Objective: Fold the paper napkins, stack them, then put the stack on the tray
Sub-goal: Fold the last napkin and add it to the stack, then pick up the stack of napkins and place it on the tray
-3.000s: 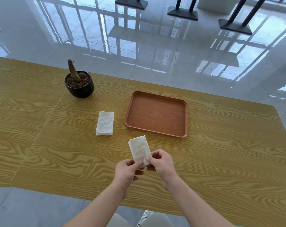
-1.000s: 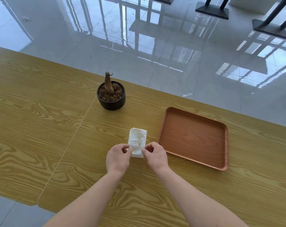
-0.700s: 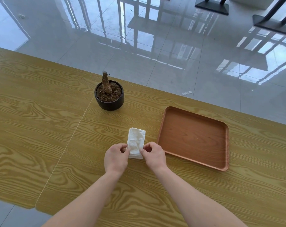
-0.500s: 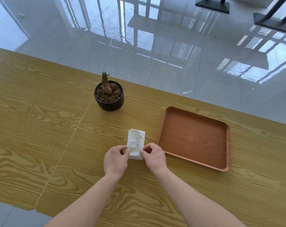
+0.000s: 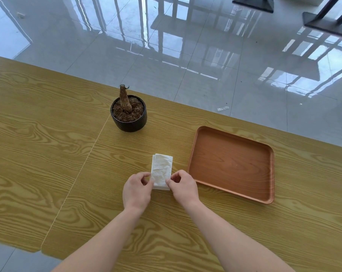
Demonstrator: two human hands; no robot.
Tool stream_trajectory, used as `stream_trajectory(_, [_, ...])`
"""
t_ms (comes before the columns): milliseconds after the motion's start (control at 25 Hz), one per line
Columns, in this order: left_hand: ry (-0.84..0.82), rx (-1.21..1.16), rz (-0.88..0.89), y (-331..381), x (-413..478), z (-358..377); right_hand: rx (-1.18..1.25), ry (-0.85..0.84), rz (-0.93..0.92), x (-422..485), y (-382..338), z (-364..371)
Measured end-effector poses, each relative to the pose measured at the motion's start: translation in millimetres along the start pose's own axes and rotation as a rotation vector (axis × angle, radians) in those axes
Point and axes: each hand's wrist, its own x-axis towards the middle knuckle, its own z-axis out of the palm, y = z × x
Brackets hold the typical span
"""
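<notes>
White napkin stack (image 5: 161, 170) pinched at its near corners by left hand (image 5: 136, 191) and right hand (image 5: 184, 188): she should square the edges, then lift level to the tray (image 5: 193, 152).

Floor (image 5: 205, 55): glossy grey tiles w/ thin grout lines, strong daylight glare, reflections of window frames/railing bars across it. Two black flat stand bases (image 5: 253, 3) at top right w/ dark legs going out of frame; small pale scrap (image 5: 223, 108) on floor just beyond the far table edge, another bit (image 5: 20, 15) top left. Table (image 5: 38, 154): yellow-brown wood-grain laminate, seam line running diag. between two tops, small black pot (image 5: 129, 118) w/ bare stump in soil near far edge.
</notes>
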Motion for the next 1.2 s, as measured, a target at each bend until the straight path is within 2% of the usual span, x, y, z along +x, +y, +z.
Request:
stream_trajectory(360, [0.006, -0.090, -0.116, -2, -10, 1, 0.013, 0.018, 0.082, -10, 3, -1])
stream_trajectory(720, [0.092, -0.108, -0.207, -6, -15, -12, 0.111, -0.183, 0.114, -25, -12, 11])
stream_trajectory(920, [0.019, -0.186, -0.388, -5, -26, -10, -0.213, 0.132, -0.232, -2, -19, -22])
stream_trajectory(1040, [-0.024, -0.273, -0.490, -3, -28, -7, -0.384, 0.010, -0.233, 22, -32, -33])
stream_trajectory(1200, [-0.013, -0.339, -0.503, 7, -26, -8, -0.513, -0.108, -0.205, 35, -38, -26])
